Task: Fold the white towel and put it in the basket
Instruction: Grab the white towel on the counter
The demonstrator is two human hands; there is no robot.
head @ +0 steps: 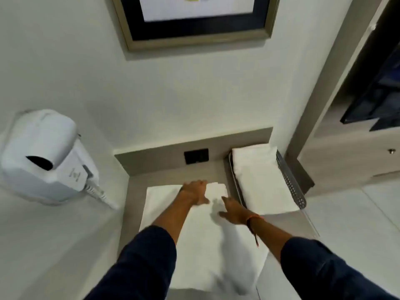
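A grey counter (138,180) is seen beneath a white wall. The white towel (194,245) is laid lengthwise away from the person, both hands pressed open on its far end: left hand (194,191), right hand (232,210) nearer the basket (290,182) just beside.

The framed picture (194,16) is cut off by the top edge; both hands (195,191) are motion-blurred.

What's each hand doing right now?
Left hand: open, flat on the white towel, holding nothing.
Right hand: open, fingers spread on the towel, holding nothing.
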